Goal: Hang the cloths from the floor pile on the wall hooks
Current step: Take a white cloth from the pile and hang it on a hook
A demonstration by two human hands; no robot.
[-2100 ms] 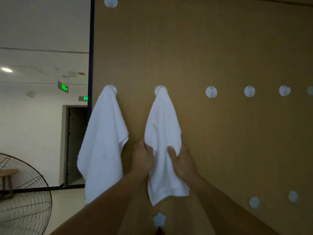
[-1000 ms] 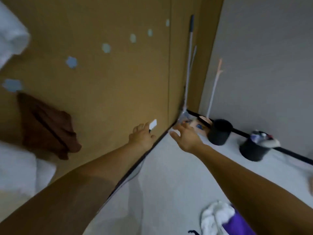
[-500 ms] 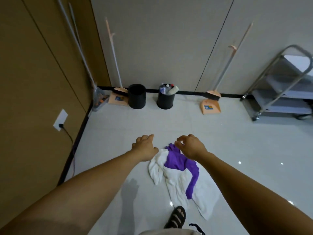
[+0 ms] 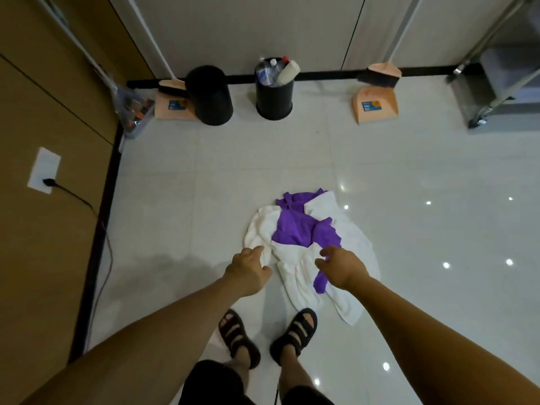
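Reaching for the cloth pile (image 4: 347,229) on the floor (image 4: 175,200), left hand (image 4: 248,268) and right hand (image 4: 342,266) hover empty, fingers loosely spread, over its near edge; purple cloth (image 4: 295,229) lies just beyond.

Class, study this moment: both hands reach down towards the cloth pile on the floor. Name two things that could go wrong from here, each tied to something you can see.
1. The purple cloth lies draped across the white cloths; whichever one the left hand or right hand picks may drag others up with it.
2. A white cloth's end lies close to the right sandal; stepping on it could snag the lift.
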